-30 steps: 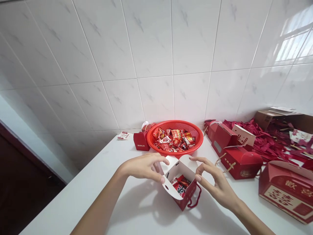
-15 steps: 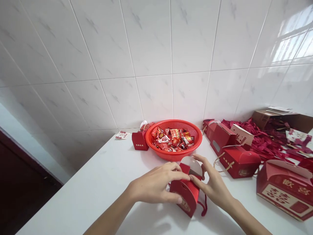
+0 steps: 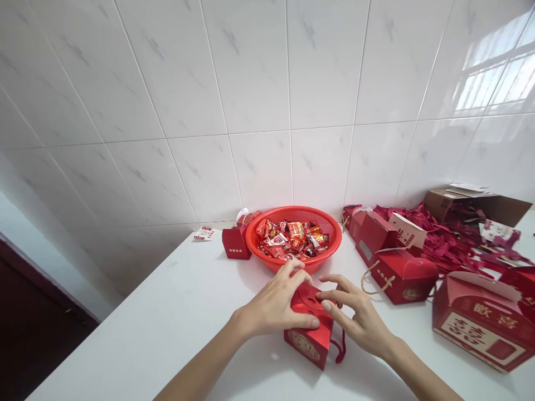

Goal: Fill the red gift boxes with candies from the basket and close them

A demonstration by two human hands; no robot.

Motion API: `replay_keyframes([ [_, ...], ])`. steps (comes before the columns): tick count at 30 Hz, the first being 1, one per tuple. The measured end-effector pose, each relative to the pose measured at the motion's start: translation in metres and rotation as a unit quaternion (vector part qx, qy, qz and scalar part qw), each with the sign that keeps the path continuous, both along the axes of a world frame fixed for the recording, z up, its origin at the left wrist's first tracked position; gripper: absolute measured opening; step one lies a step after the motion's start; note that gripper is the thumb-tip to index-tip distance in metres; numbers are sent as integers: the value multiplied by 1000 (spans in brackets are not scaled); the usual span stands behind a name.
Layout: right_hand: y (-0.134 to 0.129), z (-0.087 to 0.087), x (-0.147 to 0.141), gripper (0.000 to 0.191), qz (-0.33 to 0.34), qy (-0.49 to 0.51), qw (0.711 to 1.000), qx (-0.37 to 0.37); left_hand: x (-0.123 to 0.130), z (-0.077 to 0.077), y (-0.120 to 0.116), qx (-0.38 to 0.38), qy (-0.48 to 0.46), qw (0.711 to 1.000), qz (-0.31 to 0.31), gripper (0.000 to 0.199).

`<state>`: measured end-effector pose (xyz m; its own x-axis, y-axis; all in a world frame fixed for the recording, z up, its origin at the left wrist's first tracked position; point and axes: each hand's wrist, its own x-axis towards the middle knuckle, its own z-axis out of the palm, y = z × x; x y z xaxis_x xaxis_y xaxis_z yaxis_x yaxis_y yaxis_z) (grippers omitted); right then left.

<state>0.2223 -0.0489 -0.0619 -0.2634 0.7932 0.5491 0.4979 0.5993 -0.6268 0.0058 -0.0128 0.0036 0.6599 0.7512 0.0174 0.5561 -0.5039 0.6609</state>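
A small red gift box [image 3: 314, 334] with a gold emblem on its front stands on the white table [image 3: 184, 328], its top flaps folded down over each other. Across its left side lies my left hand [image 3: 271, 306], gripping it with the thumb on the front flap and the fingers over the back. My right hand [image 3: 359, 314] holds the top's right edge between thumb and fingertips. From the box's right side hangs a dark red cord [image 3: 340, 348]. Just behind is a red plastic basket [image 3: 254, 253] holding many wrapped candies [image 3: 295, 236].
Left of the basket stand a small red box [image 3: 236, 245] and printed cards [image 3: 204, 234]. To the right are red boxes with rope handles [image 3: 412, 273], a larger box with gold characters [image 3: 480, 323], a heap of red ribbons [image 3: 447, 245] and an open cardboard carton [image 3: 512, 209]. A tiled wall [image 3: 259, 167] closes the back.
The box's raised flaps, pale inside, have been folded down flat on top. My left fingers have moved to the back of the box, and both hands have shifted slightly.
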Motion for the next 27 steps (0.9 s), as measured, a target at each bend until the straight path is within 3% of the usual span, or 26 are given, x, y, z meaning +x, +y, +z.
replay_keyframes([
  [4, 3, 0, 1, 29, -1, 21, 1000, -8, -4, -6, 9, -37, 25, 997, -57, 36],
  [8, 6, 2, 3, 35, -43, 50, 997, -45, -4, -9, 11, -14, 56, 998, 38, 38],
  [11, 5, 2, 2, 43, -35, 36, 993, -108, -2, -8, 6, -12, 82, 991, 109, 39],
  [18, 1, -10, -3, 69, -14, -37, 987, -154, 1, -14, 1, 8, 78, 988, 135, 39],
  [23, -14, -6, -19, 82, -86, -98, 984, -119, 11, -26, -2, 14, 63, 986, 151, 34],
  [27, -31, -11, -33, 84, -166, -154, 973, -45, 22, -30, -10, 3, -2, 996, 93, 29],
])
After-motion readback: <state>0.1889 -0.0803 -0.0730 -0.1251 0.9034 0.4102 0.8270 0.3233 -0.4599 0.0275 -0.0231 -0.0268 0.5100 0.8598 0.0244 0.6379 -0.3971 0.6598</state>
